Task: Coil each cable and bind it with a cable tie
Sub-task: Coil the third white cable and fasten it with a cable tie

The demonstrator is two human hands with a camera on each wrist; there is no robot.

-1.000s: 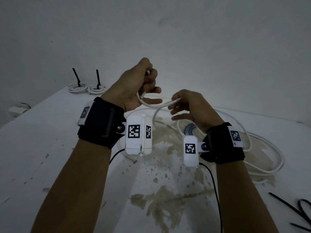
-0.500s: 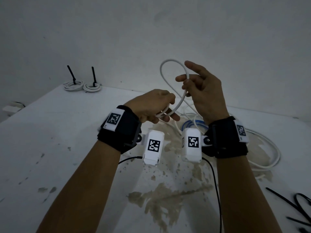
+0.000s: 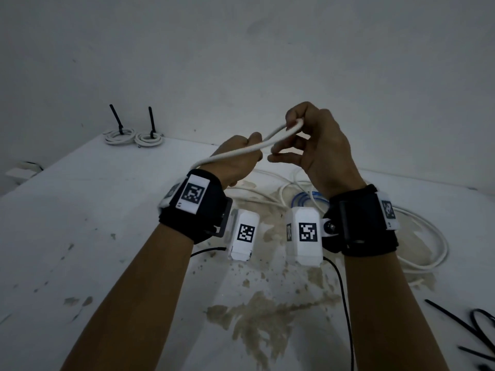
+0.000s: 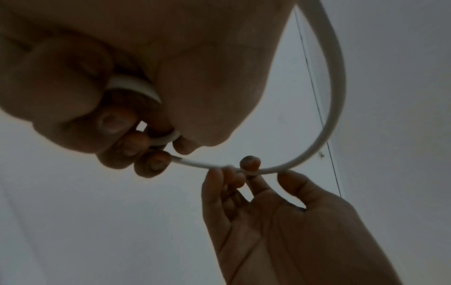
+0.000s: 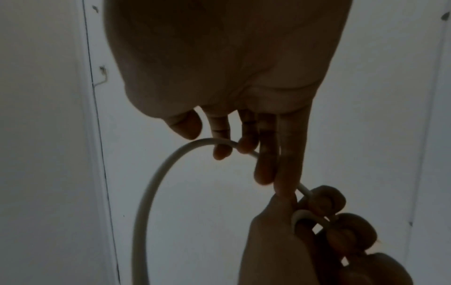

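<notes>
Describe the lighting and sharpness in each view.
Head view: dim, flat light, wide-angle bending of the table edge, yet the white cable reads clearly. Left wrist view: the left hand is a dark, soft-focus mass against the pale wall. Right wrist view: the right hand is backlit, the fingers nearly silhouetted, the picture grainy.

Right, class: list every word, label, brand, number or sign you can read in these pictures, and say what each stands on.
No words, brands or numbers can be read in any view.
Square black-and-white coded markers, not text: on the left wristband, the left wrist camera, the right wrist camera and the right wristband.
The white cable shows no print.
</notes>
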